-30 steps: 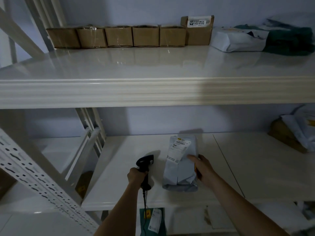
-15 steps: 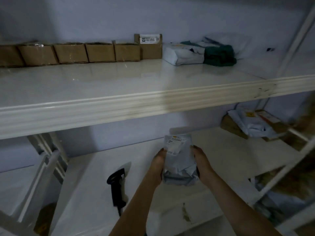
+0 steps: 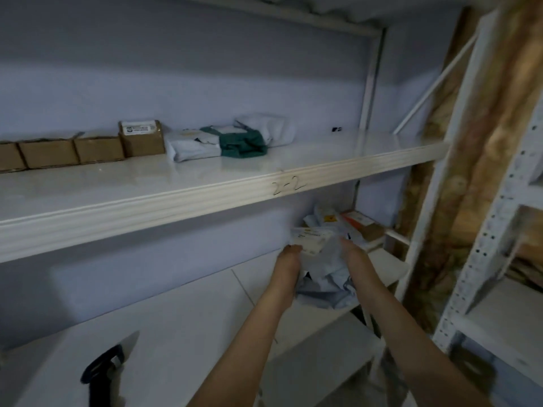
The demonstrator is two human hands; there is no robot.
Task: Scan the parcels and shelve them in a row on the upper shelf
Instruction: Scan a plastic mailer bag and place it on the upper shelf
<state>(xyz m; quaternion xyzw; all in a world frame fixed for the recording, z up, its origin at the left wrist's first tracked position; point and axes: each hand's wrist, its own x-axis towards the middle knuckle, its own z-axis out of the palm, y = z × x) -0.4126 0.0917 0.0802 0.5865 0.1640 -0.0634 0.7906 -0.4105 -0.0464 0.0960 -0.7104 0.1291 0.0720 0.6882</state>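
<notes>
I hold a pale grey soft parcel with a white label between both hands, above the lower shelf and below the upper shelf edge. My left hand grips its left side and my right hand grips its right side. On the upper shelf a row of brown boxes runs along the back wall. To the right of the boxes lie a white bag, a green bag and another white bag. The black scanner lies on the lower shelf at the bottom left.
More parcels are piled at the right end of the lower shelf, behind the one I hold. A white upright post and a second perforated rack stand on the right. The upper shelf edge is marked "2-2".
My left hand put the scanner down on the lower shelf and took the parcel's left side. Both hands lifted the parcel and carried it right as my view turned right.
</notes>
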